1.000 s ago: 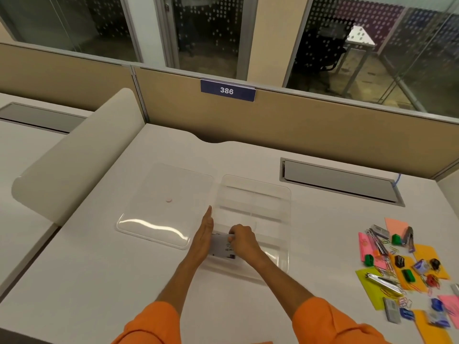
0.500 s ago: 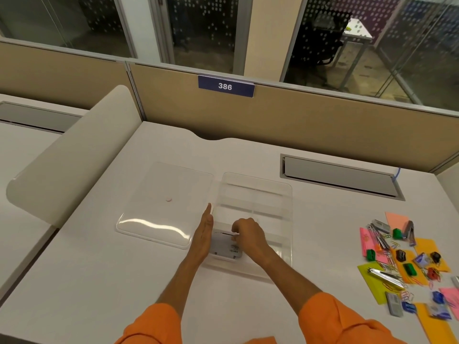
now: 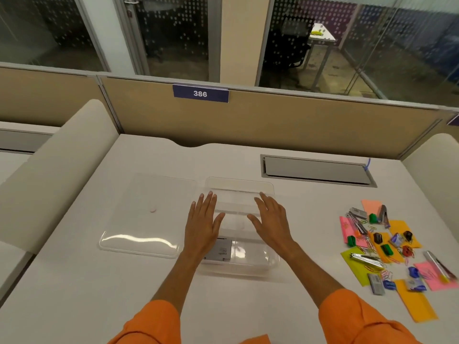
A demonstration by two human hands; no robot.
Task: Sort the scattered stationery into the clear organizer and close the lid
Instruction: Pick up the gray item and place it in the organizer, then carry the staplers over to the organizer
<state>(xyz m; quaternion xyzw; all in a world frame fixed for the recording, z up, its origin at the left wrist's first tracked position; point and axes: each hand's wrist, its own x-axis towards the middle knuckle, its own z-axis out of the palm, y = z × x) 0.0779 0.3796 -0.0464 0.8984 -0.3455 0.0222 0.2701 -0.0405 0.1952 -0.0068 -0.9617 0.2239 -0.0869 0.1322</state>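
Head view: clear organizer (image 3: 269,188), see-through divided tray mid-desk, long axis running away from the person, grey box (image 3: 218,252) in its near-left compartment, lid (image 3: 139,242) flat beside it, left hand (image 3: 202,225) and right hand (image 3: 272,219) spread empty above it, stationery (image 3: 382,247) scattered right.

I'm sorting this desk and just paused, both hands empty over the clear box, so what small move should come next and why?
Probably send the right hand to the stationery pile on its side. Both hands are open and empty, the left hand too; the clear organizer holds only a grey card, and its lid lies off beside it.
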